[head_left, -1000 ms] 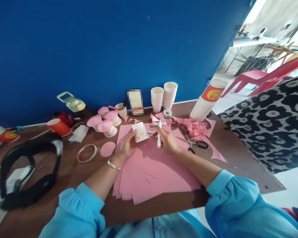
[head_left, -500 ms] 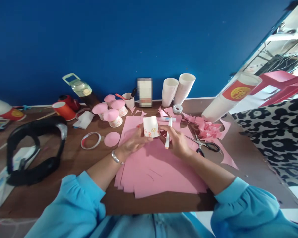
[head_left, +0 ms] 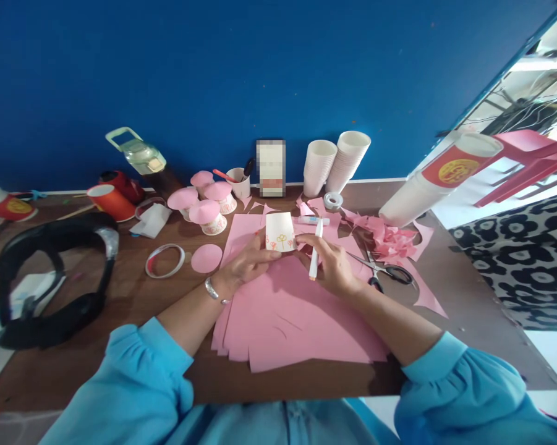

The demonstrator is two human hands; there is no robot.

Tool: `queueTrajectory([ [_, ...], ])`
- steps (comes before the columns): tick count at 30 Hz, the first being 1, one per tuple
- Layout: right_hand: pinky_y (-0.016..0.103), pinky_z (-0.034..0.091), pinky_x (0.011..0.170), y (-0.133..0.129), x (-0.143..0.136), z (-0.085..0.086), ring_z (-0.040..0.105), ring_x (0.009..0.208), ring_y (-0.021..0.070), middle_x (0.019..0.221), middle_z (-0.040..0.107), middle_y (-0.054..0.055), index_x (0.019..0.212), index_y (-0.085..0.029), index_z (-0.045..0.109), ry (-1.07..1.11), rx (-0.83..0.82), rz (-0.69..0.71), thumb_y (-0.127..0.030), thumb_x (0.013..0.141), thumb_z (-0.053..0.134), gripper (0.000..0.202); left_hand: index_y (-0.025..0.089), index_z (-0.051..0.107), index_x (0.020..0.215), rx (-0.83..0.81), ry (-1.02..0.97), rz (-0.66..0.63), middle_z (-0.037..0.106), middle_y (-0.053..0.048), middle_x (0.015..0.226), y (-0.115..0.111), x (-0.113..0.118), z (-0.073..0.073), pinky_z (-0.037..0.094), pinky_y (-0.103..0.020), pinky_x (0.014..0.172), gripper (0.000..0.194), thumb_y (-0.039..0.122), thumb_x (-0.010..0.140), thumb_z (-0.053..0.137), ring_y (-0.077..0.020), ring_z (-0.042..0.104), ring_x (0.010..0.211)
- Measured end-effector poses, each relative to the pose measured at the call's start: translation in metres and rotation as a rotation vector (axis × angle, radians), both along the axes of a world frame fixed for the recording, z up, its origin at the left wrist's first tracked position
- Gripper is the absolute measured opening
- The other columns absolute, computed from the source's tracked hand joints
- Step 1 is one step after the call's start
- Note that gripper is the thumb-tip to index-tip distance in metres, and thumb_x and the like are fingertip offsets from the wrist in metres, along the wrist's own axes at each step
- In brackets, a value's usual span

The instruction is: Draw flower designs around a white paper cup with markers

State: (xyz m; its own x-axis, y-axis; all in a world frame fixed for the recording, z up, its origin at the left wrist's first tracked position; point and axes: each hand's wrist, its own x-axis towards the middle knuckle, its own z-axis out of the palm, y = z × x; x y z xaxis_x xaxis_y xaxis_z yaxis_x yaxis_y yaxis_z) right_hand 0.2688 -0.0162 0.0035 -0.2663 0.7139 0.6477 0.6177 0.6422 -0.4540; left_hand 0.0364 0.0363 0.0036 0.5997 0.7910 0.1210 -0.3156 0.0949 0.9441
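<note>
Above a stack of pink paper sheets (head_left: pixel 282 315), my left hand (head_left: pixel 250 259) grips a white paper cup (head_left: pixel 279 227), which is upside down. Small orange and yellow flowers are drawn near its lower edge. My right hand (head_left: pixel 329 262) closes around a white marker (head_left: pixel 316 248), and its fingertips are at the cup's right side. Just behind the cup lies a glue tube (head_left: pixel 313 220). Scissors (head_left: pixel 384 271) with black handles rest to the right of my right hand. A pink paper disc (head_left: pixel 206 258) lies left of my left hand.
Decorated cups with pink cone tops (head_left: pixel 207 216) stand at the back left. Two stacks of white cups (head_left: pixel 319 170) rise by the blue wall, near a tape roll (head_left: pixel 333 201). Crumpled pink scraps (head_left: pixel 389 241) lie right; a black headband-like strap (head_left: pixel 55 278) lies left.
The cup has turned slightly in my hands, so the yellow flower now sits nearer the middle of the visible side. My head view has shifted a little. Both hands keep their hold.
</note>
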Motion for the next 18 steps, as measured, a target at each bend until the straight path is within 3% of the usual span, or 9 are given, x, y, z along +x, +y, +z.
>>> queueTrajectory([
  [6,0.024,0.057,0.065,-0.002,0.0,0.002,0.079,0.076,0.0171,0.104,0.084,0.008,0.12,-0.024,0.072,-0.016,0.037,-0.005,-0.023,0.109,0.064,0.014,0.019,0.074,0.127,-0.104,-0.05,-0.086,0.08,-0.013,0.125,-0.005,0.01,0.007,0.055,-0.051,0.115,0.051,0.037,0.083,0.092,-0.0327,0.075,0.123],
  [10,0.026,0.058,0.064,-0.003,0.004,0.005,0.077,0.077,0.0171,0.106,0.083,0.008,0.135,-0.026,0.071,-0.03,0.102,0.025,-0.026,0.112,0.059,0.026,0.02,0.072,0.13,-0.132,-0.096,-0.05,0.081,-0.011,0.122,-0.008,0.013,0.013,0.057,-0.047,0.112,0.052,0.032,0.084,0.093,-0.0299,0.077,0.119],
  [13,0.03,0.06,0.065,-0.006,0.006,0.013,0.073,0.077,0.0192,0.101,0.077,0.007,0.152,-0.029,0.064,0.026,0.141,0.049,-0.038,0.115,0.054,0.039,0.025,0.066,0.143,-0.171,-0.128,-0.024,0.081,-0.007,0.123,-0.009,0.01,0.013,0.059,-0.044,0.11,0.066,0.029,0.084,0.094,-0.0271,0.078,0.116],
  [15,0.035,0.064,0.073,-0.008,0.005,0.019,0.072,0.083,0.0215,0.102,0.073,0.007,0.15,-0.031,0.067,0.112,0.152,0.045,-0.047,0.116,0.05,0.042,0.026,0.062,0.149,-0.201,-0.128,-0.015,0.081,-0.007,0.123,-0.008,0.009,0.011,0.059,-0.043,0.109,0.073,0.028,0.084,0.093,-0.0257,0.079,0.114],
  [18,0.036,0.064,0.08,-0.011,0.0,0.025,0.073,0.09,0.0212,0.105,0.074,0.006,0.145,-0.032,0.07,0.208,0.126,0.079,-0.04,0.116,0.051,0.035,0.025,0.061,0.151,-0.242,-0.125,-0.01,0.081,-0.01,0.128,-0.007,0.009,0.007,0.059,-0.043,0.11,0.072,0.027,0.086,0.091,-0.026,0.08,0.116],
])
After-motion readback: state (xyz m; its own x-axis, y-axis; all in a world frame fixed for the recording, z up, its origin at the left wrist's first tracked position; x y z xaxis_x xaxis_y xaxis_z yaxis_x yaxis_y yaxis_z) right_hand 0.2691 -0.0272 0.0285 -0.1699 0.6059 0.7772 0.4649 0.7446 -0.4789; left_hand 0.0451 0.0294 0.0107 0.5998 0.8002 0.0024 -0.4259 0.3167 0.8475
